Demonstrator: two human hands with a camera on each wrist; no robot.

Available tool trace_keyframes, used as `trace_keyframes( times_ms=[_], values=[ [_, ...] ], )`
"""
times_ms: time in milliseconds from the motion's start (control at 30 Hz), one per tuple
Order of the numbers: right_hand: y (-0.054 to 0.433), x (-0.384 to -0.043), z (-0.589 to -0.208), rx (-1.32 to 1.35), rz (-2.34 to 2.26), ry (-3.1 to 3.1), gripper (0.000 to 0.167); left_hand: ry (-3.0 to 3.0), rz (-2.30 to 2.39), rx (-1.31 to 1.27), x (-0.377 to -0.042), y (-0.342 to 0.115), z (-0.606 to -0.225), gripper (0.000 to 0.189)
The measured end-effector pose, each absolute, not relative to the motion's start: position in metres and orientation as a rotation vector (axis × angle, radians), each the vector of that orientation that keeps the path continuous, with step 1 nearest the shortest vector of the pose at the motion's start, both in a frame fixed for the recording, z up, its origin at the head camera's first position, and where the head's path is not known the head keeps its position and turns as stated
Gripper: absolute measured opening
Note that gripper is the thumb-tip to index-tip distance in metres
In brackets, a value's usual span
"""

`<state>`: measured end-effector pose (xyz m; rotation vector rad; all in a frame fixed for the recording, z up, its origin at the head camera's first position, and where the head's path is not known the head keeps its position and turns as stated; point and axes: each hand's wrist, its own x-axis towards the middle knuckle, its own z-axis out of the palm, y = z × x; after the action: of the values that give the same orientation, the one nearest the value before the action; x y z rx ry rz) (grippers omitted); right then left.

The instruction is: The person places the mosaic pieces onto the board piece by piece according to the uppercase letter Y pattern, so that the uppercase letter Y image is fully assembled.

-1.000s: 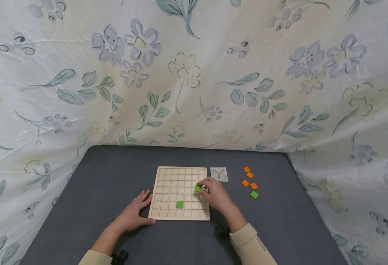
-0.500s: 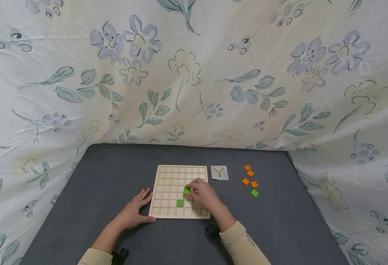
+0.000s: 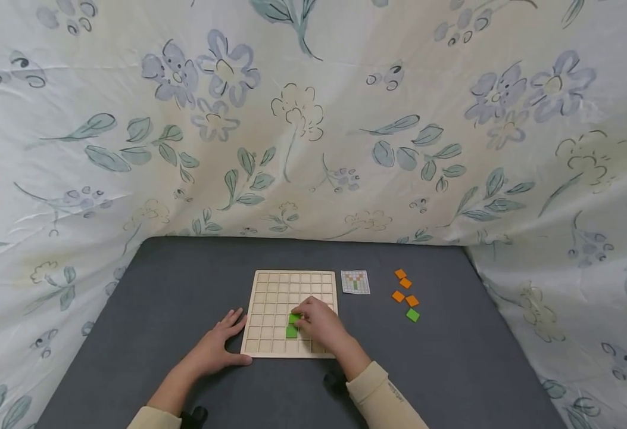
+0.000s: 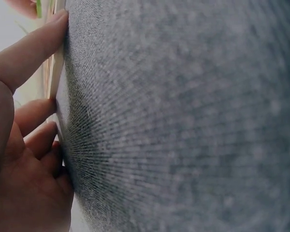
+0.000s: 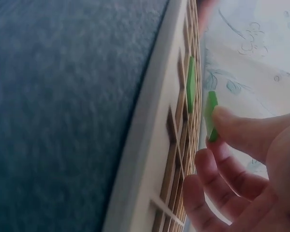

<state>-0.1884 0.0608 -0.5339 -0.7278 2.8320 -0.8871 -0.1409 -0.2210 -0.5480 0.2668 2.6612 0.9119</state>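
A wooden grid board lies on the dark table, one green square tile set in a cell near its front. My right hand pinches a second green tile between thumb and fingers; in the head view it appears just behind the first one. The right wrist view shows this pinched tile tilted and held off the grid, beside the seated tile. At the board's left edge, my left hand rests with fingers spread, thumb at the front corner. Its thumb and fingertips touch the rim in the left wrist view.
A small printed card with a coloured grid pattern lies right of the board. Farther right are several loose orange tiles and one green tile. A floral cloth hangs behind and beside the table.
My right hand has carried the green tile leftward and toward the front across the board, to just behind the seated green tile. The left hand has stayed at the board's edge.
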Motion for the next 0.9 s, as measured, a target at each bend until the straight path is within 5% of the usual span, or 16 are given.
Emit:
trace_keyframes(
  times_ms=[900],
  values=[
    [0.045,-0.189,-0.536,-0.627,-0.725,2.891,0.022,2.655,0.906,0.255,-0.141,-0.22,-0.549,0.104]
  ],
)
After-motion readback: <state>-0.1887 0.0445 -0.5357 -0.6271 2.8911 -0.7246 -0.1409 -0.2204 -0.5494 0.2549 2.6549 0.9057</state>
